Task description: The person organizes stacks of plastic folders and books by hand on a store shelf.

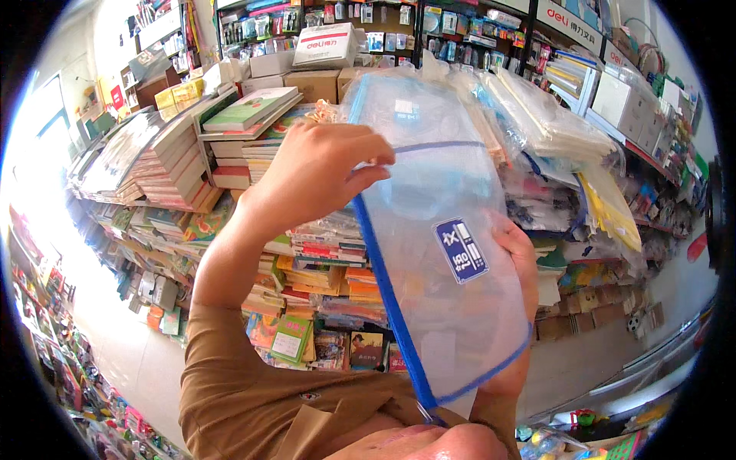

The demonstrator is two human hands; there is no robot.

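A translucent mesh zip document bag (425, 310) with blue edging is held up before my chest. It bears a blue label with white writing. My left hand (322, 167) is at its upper left corner, thumb and forefinger bent about the blue-trimmed edge; the exact grip is partly hidden. My right hand (514, 247) grips the right-hand edge, with most of the fingers behind the mesh. A zipper pull (424, 411) hangs at the bag's lower corner, close to my chin. Another translucent bag with light-blue trim (414, 109) lies beyond it on the pile.
Stacked books (172, 172) and a green-covered book (253, 109) stand at the left. Plastic-wrapped bags (546, 115) are heaped at the right. A white deli carton (325, 46) sits behind. Packed book shelves (322, 270) lie below, and stationery racks (368, 29) line the back.
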